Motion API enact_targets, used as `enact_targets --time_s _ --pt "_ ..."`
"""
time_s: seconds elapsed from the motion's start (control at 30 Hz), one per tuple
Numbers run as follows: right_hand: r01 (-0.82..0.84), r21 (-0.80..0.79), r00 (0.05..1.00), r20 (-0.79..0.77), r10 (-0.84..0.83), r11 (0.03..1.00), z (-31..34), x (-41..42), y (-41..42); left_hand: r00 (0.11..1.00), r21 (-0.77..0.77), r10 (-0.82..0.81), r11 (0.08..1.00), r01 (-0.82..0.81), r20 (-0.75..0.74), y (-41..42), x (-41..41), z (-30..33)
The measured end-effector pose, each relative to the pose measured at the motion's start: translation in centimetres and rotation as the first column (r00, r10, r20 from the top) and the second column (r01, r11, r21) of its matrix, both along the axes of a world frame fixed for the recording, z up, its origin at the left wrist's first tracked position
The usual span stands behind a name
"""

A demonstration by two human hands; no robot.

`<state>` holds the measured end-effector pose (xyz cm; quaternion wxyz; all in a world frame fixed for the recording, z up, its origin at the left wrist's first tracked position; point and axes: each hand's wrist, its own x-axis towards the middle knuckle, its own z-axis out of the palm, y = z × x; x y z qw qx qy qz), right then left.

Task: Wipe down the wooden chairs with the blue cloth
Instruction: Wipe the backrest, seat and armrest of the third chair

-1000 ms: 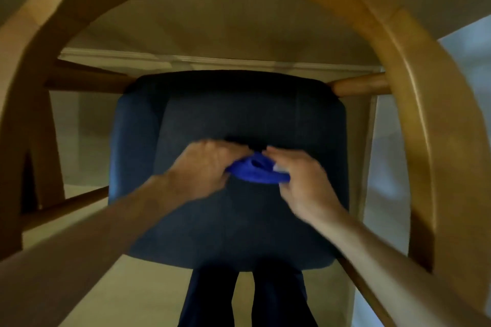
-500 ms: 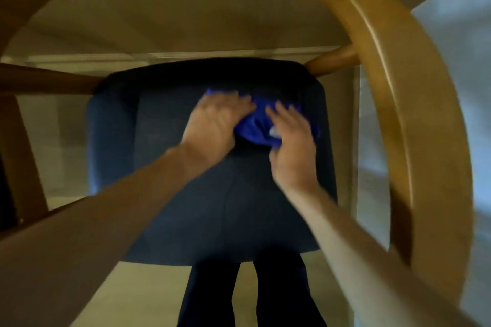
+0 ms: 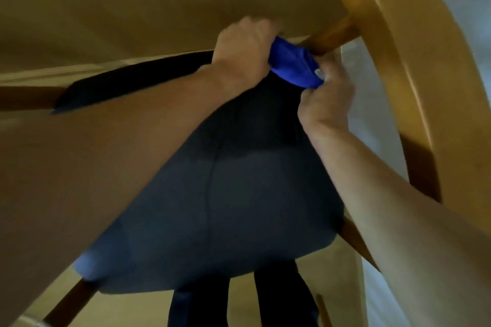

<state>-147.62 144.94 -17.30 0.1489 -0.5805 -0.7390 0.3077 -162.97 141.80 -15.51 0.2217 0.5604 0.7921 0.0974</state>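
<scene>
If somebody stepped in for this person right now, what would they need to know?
Left hand: grips one end of the blue cloth.
Right hand: grips the other end.
Cloth: bunched between the hands, at the far right corner of the dark seat, against the wooden rail that joins the curved chair frame.
Done: cannot tell which parts are already wiped.
Left: wipe that rail and the rest of the frame, then the other chairs, none in view.

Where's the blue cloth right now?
In the head view the blue cloth sits upper right of centre, bunched between the left hand and right hand, against the wooden rail at the dark seat's far right corner.
</scene>
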Motion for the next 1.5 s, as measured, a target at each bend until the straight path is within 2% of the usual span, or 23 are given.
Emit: enact_targets --time_s 0.07,0.2,0.37,0.43,0.5,0.57,0.63,0.67,0.7,0.83,0.9,1.0,1.1,1.2,1.3,1.37,1.43,1.5 --pt "0.026 -0.073 1.0 0.007 -0.025 0.997 -0.3 1.1 -1.1 0.998 -0.008 -0.057 0.998 0.057 0.007 -0.2 0.7 -0.9" --pt "0.003 -0.131 1.0 0.029 0.0 0.991 1.1 5.1 -5.4 0.973 0.077 -0.226 0.972 0.222 0.053 -5.0 2.5 -0.5" --pt "-0.032 -0.261 0.995 0.081 0.055 0.965 3.5 9.1 -10.7 0.883 -0.03 -0.431 0.896 0.443 0.186 -10.8 5.2 0.8" --pt "-0.015 -0.284 0.997 0.073 0.038 0.959 4.2 8.9 -9.4 0.867 -0.039 -0.473 0.874 0.484 0.154 -9.4 4.4 1.2" --pt "0.044 -0.269 0.999 0.011 -0.042 0.962 4.4 7.1 -6.6 0.907 -0.006 -0.415 0.909 0.416 0.067 -6.1 3.4 1.4" --pt "0.098 -0.233 0.993 -0.041 -0.11 0.968 3.5 4.5 -2.6 0.967 0.033 -0.254 0.967 0.254 -0.018 -2.2 2.2 1.0" --pt "0.104 -0.252 0.994 0.005 -0.106 0.962 2.1 2.2 1.0 0.983 -0.07 -0.16 0.986 0.153 -0.095 0.6 1.1 0.4" --pt "0.107 -0.261 0.994 0.038 -0.101 0.959 1.3 1.8 1.7 0.985 -0.127 -0.147 0.983 0.136 -0.085 1.1 0.9 0.0" --pt "0.116 -0.277 0.993 0.054 -0.105 0.954 1.0 1.9 1.5 0.988 -0.15 -0.148 0.979 0.14 -0.045 1.0 1.1 -0.3" --pt "0.021 -0.268 1.0 -0.003 -0.022 0.963 2.4 5.8 -5.4 0.969 -0.058 -0.232 0.97 0.238 0.084 -4.8 3.6 0.7" --pt "-0.038 -0.287 0.999 -0.008 0.038 0.957 3.3 8.4 -9.1 0.951 -0.107 -0.271 0.952 0.288 0.151 -8.5 5.3 1.3" --pt "-0.144 -0.354 0.975 0.111 0.194 0.924 4.1 11.4 -12.6 0.926 -0.186 -0.318 0.916 0.355 0.202 -12.9 7.7 1.7" --pt "-0.207 -0.389 0.956 0.117 0.271 0.898 4.7 12.6 -12.7 0.914 -0.19 -0.365 0.899 0.395 0.176 -14.4 8.2 2.1" --pt "-0.156 -0.329 0.983 0.045 0.181 0.931 5.1 11.6 -10.4 0.932 -0.152 -0.36 0.92 0.362 0.046 -11.9 7.2 2.9" --pt "-0.094 -0.191 0.996 -0.017 0.092 0.977 5.0 8.4 -7.3 0.962 -0.113 -0.242 0.967 0.229 -0.125 -7.2 5.8 2.9" --pt "-0.105 -0.148 0.994 -0.021 0.103 0.983 3.8 5.7 -4.6 0.978 -0.127 -0.133 0.985 0.113 -0.161 -4.6 4.3 2.4" --pt "-0.201 -0.177 0.976 0.042 0.211 0.964 2.8 3.8 -2.8 0.989 -0.178 -0.061 0.983 0.037 -0.133 -4.0 3.2 1.9" --pt "-0.337 -0.206 0.916 0.155 0.371 0.919 2.1 3.9 -3.4 0.994 -0.203 -0.044 0.979 0.024 -0.097 -5.9 3.0 1.5"
